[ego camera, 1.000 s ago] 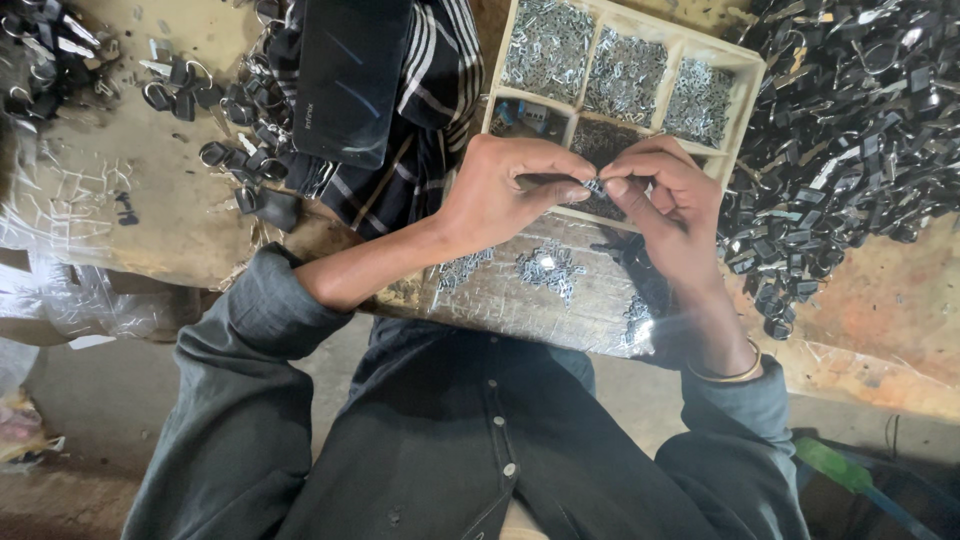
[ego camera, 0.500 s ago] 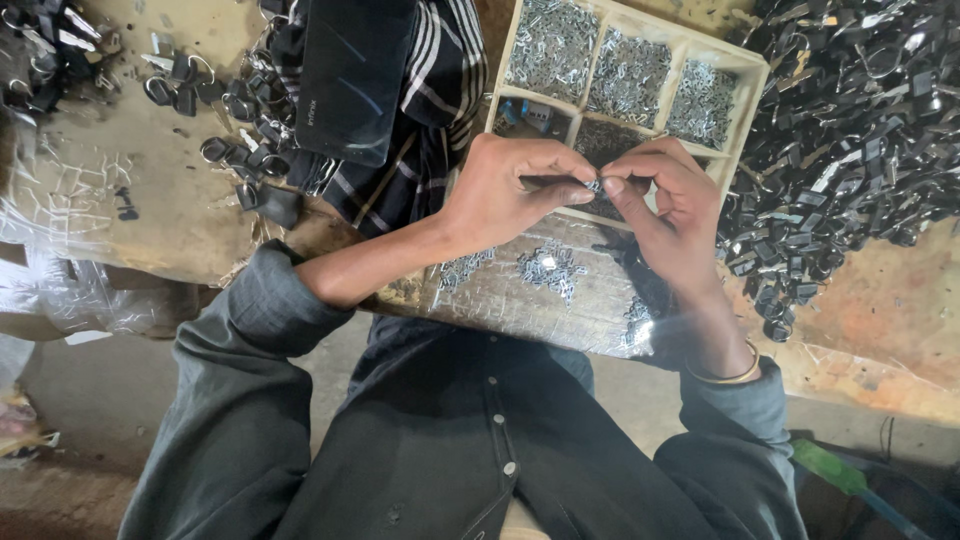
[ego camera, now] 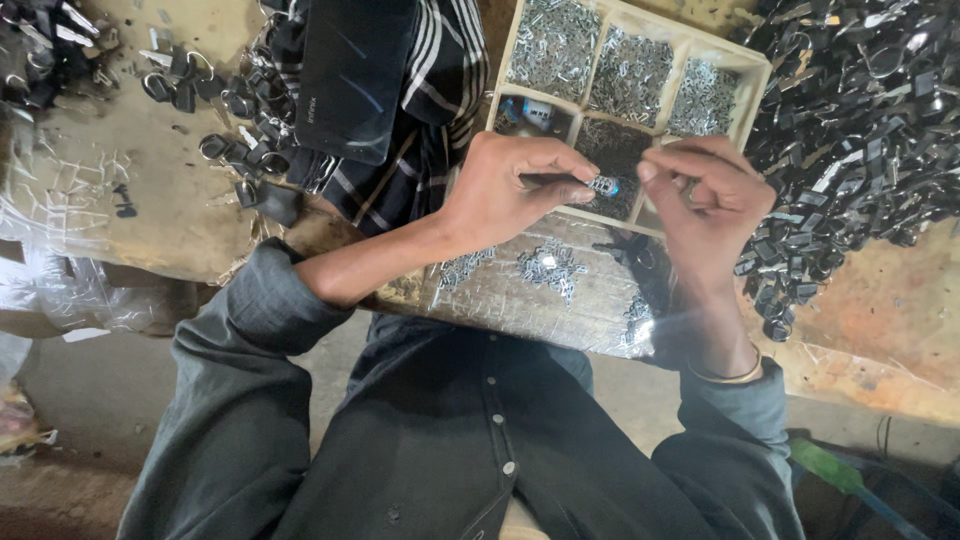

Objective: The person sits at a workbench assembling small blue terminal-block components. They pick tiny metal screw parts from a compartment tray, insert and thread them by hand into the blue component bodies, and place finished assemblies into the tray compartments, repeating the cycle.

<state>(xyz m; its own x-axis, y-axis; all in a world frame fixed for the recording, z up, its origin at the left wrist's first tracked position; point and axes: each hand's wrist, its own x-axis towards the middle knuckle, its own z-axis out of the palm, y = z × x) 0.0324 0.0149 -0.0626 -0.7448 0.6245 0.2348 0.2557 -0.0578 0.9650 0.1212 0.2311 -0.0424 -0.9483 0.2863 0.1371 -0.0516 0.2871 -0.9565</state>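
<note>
- Where the two hands meet, just above the near edge of the compartment tray (ego camera: 752, 72), a thin dark tool (ego camera: 553, 181) lies level in the left hand (ego camera: 505, 190), with a small silvery metal clip (ego camera: 603, 185) at its tip.
- Left hand: closed around the tool shaft, thumb pressing along it. Right hand (ego camera: 712, 205): fingers curled, thumb and forefinger pinched beside the clip; whether they actually touch it I cannot tell.
- Handling judgement: clip looks tiny, stiff, very light, and smooth enough to slip; best taken by fingertip pinch on its flat sides, not its ends. Tool looks rigid; hold mid-shaft for control.
- Tray: pale, divided; far compartments heaped with silvery small parts (ego camera: 628, 72), one near compartment with darker bits, another with a small blue and white item (ego camera: 531, 111).
- Just this side of the tray: shiny sheet (ego camera: 560, 300) on the person's lap edge, with loose clusters of silvery pieces (ego camera: 548, 265).
- Right of the tray: large heap of black metal fittings (ego camera: 860, 110), spilling toward the right wrist.
- Left of the tray: striped dark cloth (ego camera: 440, 90) under a black flat case (ego camera: 350, 75); farther left, scattered black ring buckles (ego camera: 235, 150) on a worn brown work surface (ego camera: 150, 200).
</note>
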